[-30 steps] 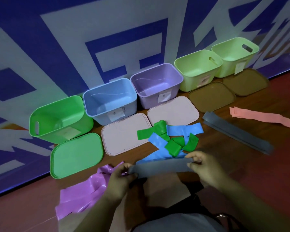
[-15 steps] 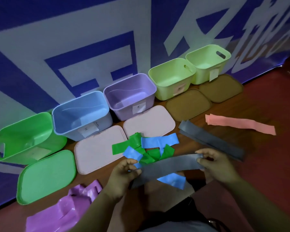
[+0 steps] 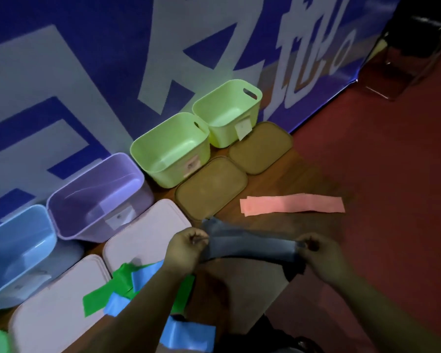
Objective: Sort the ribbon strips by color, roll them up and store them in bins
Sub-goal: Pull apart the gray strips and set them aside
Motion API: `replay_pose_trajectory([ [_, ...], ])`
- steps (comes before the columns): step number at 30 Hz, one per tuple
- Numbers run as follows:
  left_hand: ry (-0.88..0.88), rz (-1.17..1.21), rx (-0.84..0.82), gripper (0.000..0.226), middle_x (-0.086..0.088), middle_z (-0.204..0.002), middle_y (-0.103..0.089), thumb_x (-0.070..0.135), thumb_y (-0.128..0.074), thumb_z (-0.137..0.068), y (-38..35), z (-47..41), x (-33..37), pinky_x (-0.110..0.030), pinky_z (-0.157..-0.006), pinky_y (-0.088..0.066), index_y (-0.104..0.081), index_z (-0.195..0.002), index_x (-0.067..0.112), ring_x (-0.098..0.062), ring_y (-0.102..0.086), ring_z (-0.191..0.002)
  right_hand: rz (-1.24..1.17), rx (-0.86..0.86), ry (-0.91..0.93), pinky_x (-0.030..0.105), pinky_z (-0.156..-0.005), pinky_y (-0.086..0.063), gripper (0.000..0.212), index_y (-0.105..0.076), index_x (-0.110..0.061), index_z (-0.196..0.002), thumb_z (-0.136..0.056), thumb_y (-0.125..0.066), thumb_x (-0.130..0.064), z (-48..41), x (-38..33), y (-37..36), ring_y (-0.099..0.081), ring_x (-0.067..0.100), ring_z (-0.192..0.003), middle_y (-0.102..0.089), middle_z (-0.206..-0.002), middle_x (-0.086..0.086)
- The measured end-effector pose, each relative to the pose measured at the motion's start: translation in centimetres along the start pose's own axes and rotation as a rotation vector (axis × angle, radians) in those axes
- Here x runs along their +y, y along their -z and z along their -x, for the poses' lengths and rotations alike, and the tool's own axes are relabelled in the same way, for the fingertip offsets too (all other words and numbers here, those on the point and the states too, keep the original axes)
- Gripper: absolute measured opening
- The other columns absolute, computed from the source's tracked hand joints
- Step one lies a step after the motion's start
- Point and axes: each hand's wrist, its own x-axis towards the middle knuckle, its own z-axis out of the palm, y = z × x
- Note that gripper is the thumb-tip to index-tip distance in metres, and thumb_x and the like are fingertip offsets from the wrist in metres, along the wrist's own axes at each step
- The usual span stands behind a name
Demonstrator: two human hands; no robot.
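Currently both hands pinch a grey ribbon strip taut above the floor, left hand at one end, right hand at the other, near a pink strip and brown lids.

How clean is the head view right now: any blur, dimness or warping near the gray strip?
Head view: dim; the gray strip pinched between left hand and right hand is motion-smeared; the blue bin at the left edge looks stretched by the wide lens; the pink strip reads fairly sharp.
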Motion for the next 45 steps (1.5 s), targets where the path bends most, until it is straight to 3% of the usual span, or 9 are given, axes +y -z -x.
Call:
replay_pose_trajectory([
  [5, -0.040, -0.118, -0.018, 0.024, 0.002, -0.093, -0.073, 0.003, -0.072, -0.083, -2.3, -5.0, 1.1, -0.025, -0.084, -0.051, -0.069, -0.084, 0.027, -0.015, -0.067, -0.089, 0.201, -0.031, -0.016, 0.020, -0.055, -0.037, 0.023, -0.061, -0.025, -0.070, -0.084, -0.069, -0.008, -2.2, 2.4, 0.8, -0.059, 0.012, -0.067, -0.063, -0.071, -0.007],
  [8, -0.053, -0.152, 0.001, 0.031, 0.009, -0.103, -0.069, 0.002, -0.073, -0.081, -2.6, -5.6, 1.3, -0.018, -0.088, -0.046, -0.066, -0.099, 0.027, -0.012, -0.064, -0.100, 0.293, -0.047, 0.012, 0.018, -0.061, -0.037, 0.003, -0.066, -0.014, -0.086, -0.089, -0.067, -0.014, -2.9, 3.7, 0.0, -0.064, 0.021, -0.080, -0.062, -0.083, -0.007],
  [11, -0.038, -0.156, 0.004, 0.036, 0.007, -0.105, -0.068, 0.007, -0.076, -0.079, -1.8, -4.3, 0.4, -0.029, -0.094, -0.048, -0.062, -0.099, 0.033, -0.013, -0.064, -0.101, 0.356, -0.046, 0.092, 0.016, -0.064, -0.037, 0.013, -0.068, -0.012, -0.098, -0.087, -0.068, -0.019, -3.0, 3.2, -1.3, -0.063, 0.018, -0.083, -0.061, -0.090, -0.006],
  [16, -0.074, -0.242, 0.115, 0.028, 0.007, -0.097, -0.067, 0.012, -0.080, -0.078, 1.2, -0.1, -2.3, -0.018, -0.086, -0.046, -0.067, -0.097, 0.028, -0.010, -0.062, -0.091, 0.429, -0.117, 0.274, 0.029, -0.082, -0.048, 0.023, -0.071, -0.026, -0.101, -0.079, -0.067, -0.024, -2.1, -0.1, -4.9, -0.062, 0.015, -0.095, -0.066, -0.101, -0.004],
  [22, 0.026, -0.265, 0.215, 0.034, 0.010, -0.104, -0.063, 0.019, -0.079, -0.079, 5.7, 6.1, -6.4, -0.015, -0.080, -0.042, -0.062, -0.105, 0.032, -0.006, -0.057, -0.095, 0.376, -0.312, 0.540, 0.029, -0.079, -0.053, 0.030, -0.073, -0.021, -0.100, -0.077, -0.062, -0.038, 0.6, -2.1, -11.5, -0.067, 0.014, -0.093, -0.072, -0.096, -0.006],
  [31, 0.155, -0.227, 0.298, 0.043, 0.015, -0.109, -0.060, 0.021, -0.078, -0.080, 9.9, 13.6, -12.9, -0.031, -0.086, -0.050, -0.057, -0.113, 0.038, -0.010, -0.060, -0.098, 0.394, -0.614, 0.479, 0.026, -0.081, -0.050, 0.030, -0.062, -0.032, -0.102, -0.074, -0.062, -0.043, 5.7, -4.1, -18.9, -0.062, 0.005, -0.090, -0.070, -0.096, -0.015],
  [35, 0.138, -0.251, 0.284, 0.037, 0.007, -0.104, -0.061, 0.022, -0.073, -0.075, 10.8, 15.7, -15.2, -0.037, -0.085, -0.052, -0.062, -0.111, 0.024, -0.017, -0.062, -0.094, 0.393, -0.619, 0.484, 0.015, -0.073, -0.043, 0.017, -0.057, -0.040, -0.088, -0.072, -0.063, -0.040, 7.9, -3.4, -20.6, -0.054, -0.007, -0.082, -0.060, -0.084, -0.025],
  [40, 0.174, -0.356, 0.217, 0.060, 0.005, -0.113, -0.061, 0.047, -0.058, -0.068, 12.2, 18.0, -18.6, -0.039, -0.089, -0.050, -0.061, -0.124, 0.027, -0.020, -0.060, -0.103, 0.519, -0.521, 0.488, 0.028, -0.077, -0.049, 0.029, -0.060, -0.028, -0.092, -0.069, -0.064, -0.044, 10.3, -1.8, -22.3, -0.057, 0.007, -0.083, -0.061, -0.088, -0.013],
  [45, 0.268, -0.478, 0.134, 0.066, 0.003, -0.130, -0.055, 0.048, -0.064, -0.076, 12.7, 19.6, -20.3, -0.037, -0.093, -0.047, -0.049, -0.136, 0.027, -0.023, -0.053, -0.116, 0.575, -0.493, 0.406, 0.019, -0.076, -0.039, 0.031, -0.062, -0.027, -0.100, -0.069, -0.064, -0.033, 12.2, -0.7, -23.1, -0.058, 0.010, -0.087, -0.059, -0.096, -0.009],
])
